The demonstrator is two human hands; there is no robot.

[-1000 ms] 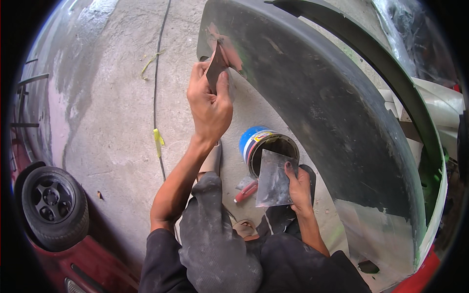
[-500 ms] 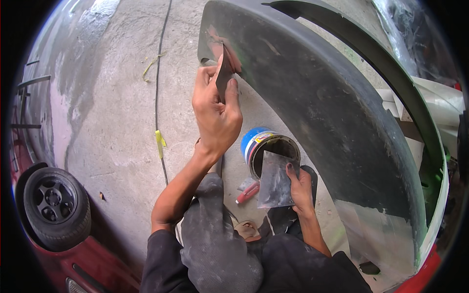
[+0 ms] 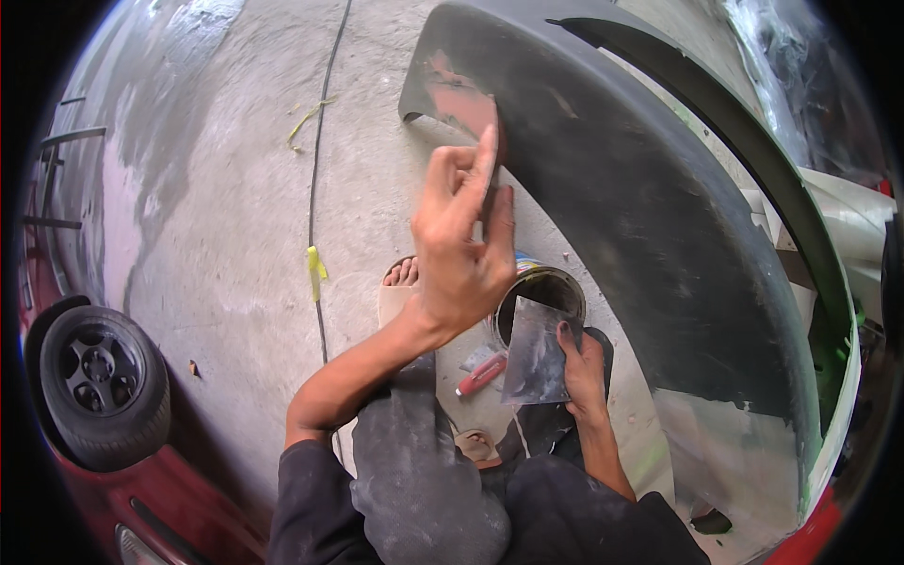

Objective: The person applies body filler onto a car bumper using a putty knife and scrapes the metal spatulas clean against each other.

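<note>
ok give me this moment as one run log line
left hand: presses spreader on reddish filler patch of dark bumper | right hand: holds metal plate beside open can

Car body workshop: bumper (image 3: 659, 217), wheel (image 3: 99, 381)

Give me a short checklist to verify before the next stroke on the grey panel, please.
1. Left hand grips the spreader: ok.
2. Spreader edge touches the reddish patch on the panel: ok.
3. Right hand holds the metal plate: ok.
4. Can open, beside the plate: ok.
5. Filler left on the spreader: cannot tell.
</note>
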